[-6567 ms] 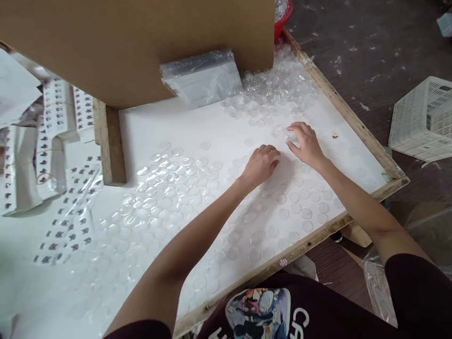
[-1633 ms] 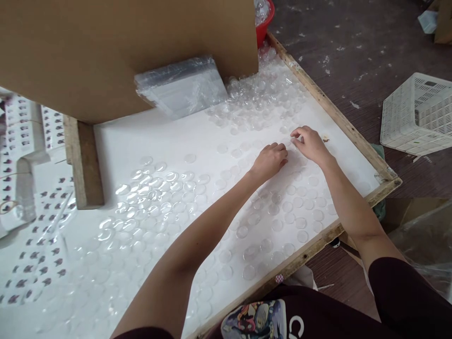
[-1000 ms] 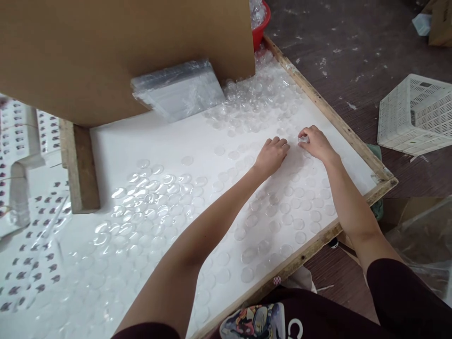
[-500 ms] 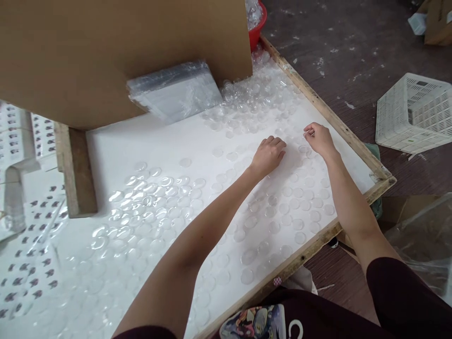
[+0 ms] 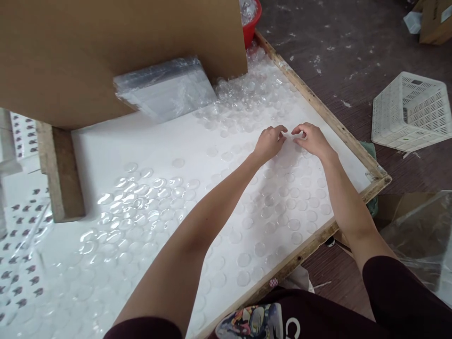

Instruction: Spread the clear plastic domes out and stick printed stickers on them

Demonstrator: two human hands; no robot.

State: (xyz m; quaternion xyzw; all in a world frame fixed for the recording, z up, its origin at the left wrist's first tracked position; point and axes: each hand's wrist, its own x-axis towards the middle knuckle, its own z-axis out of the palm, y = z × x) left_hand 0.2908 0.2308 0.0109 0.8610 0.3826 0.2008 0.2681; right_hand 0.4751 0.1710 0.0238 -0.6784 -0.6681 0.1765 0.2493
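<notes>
Over the far part of a white board, my left hand and my right hand face each other, fingertips a short gap apart. The left fingers are bent, with the thumb and forefinger apart and nothing visible between them. My right hand is curled in a pinch; whatever it holds, if anything, is too clear and small to make out. Round transparent discs lie spread over the board under and around both hands. More clear discs are heaped beyond the hands.
A wooden rim edges the board. A large cardboard sheet stands at the back, with a plastic-wrapped pack before it. A red basin is behind. Printed sheets lie left; a white crate sits on the floor.
My right hand has moved left, towards my left hand, and the gap between them has narrowed. The left forefinger has stretched out towards the right hand. The view has shifted slightly.
</notes>
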